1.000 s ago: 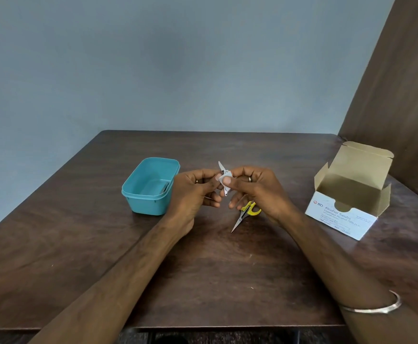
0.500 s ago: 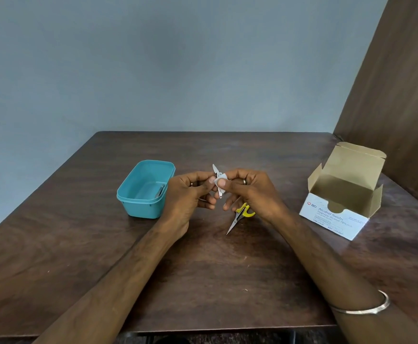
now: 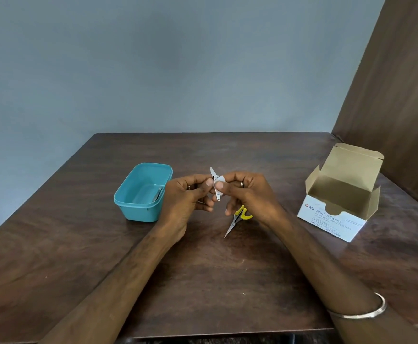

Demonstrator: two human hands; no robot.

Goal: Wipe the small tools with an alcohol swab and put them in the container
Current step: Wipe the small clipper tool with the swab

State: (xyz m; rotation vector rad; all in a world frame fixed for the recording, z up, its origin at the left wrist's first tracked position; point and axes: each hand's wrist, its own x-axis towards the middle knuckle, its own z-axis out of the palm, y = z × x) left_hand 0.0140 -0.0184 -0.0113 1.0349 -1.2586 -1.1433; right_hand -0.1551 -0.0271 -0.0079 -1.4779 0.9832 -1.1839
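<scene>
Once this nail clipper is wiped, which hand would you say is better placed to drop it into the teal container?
Left, probably: the left hand pinches the nail clipper and sits beside the teal container.

Scissors handles partly under right hand

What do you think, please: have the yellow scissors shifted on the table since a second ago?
No. The yellow scissors keep their spot between the teal container and the swab box; only the view shifted.

Dim, even light; soft shadows under forearms; wide-angle bend at edges; box print slightly blurred.
</scene>
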